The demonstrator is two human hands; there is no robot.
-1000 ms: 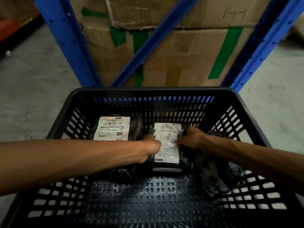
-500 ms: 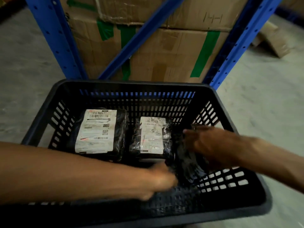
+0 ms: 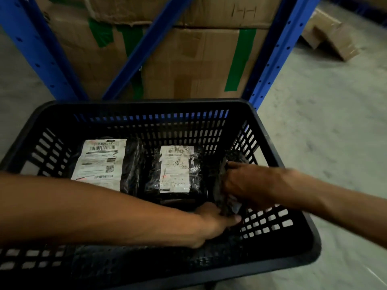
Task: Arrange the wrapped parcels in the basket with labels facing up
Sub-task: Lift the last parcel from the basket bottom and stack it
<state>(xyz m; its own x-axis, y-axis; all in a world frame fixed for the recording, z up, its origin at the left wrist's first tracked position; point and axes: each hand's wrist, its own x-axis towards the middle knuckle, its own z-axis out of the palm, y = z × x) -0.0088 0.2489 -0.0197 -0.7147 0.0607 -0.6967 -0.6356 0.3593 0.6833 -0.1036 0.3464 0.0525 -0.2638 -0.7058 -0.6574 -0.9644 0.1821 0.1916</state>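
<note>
Three wrapped parcels are in the black basket [image 3: 278, 164], all in dark shiny plastic. The first parcel [image 3: 109, 162] lies flat beyond the left forearm, and its white label faces up; the top line seems to read "310-SAL17", with barcodes and a small square code under it, but the smaller print is too blurred to read. The second parcel [image 3: 174, 170] lies flat just left of the right hand [image 3: 243, 183], also with a white label up; this label is wrinkled and has some handwriting which I cannot read. The third parcel [image 3: 227, 197] is between the two hands and stands tilted on its edge, with no label showing. The right hand is closed over its upper part, and the left hand [image 3: 211, 222] grips its lower end with curled fingers. Beyond both hands there are blue rack posts [image 3: 272, 57] and two stacked cardboard boxes [image 3: 188, 61] with green tape strips; I can read no print on them.
</note>
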